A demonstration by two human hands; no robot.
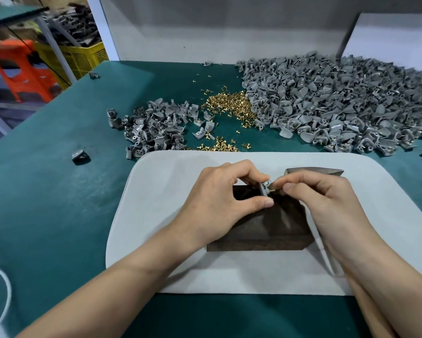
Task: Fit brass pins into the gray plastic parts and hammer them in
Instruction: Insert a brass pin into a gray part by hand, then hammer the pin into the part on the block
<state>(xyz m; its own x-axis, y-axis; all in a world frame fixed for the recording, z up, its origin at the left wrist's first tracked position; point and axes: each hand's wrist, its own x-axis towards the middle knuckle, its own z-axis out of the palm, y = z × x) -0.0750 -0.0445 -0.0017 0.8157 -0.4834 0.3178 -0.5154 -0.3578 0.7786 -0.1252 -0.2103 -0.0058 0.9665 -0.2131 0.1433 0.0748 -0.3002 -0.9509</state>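
Okay, left hand (pixel 219 198) pinched a gray plastic part (pixel 265 189) over the dark block (pixel 266 228) on the white mat (pixel 161 181). Right hand (pixel 327 201) pinched the part's eyelet end, with the hammer (pixel 314 170) lying under its palm. Loose brass pins (pixel 229 106) lay behind the mat, between the gray part heaps (pixel 339 101).

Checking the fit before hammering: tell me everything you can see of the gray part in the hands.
The gray plastic part is small and matte, held on edge over the dark block, with a round eyelet at its top. The left hand pinches it between thumb and forefinger; the right hand pinches at its eyelet. No pin shows.
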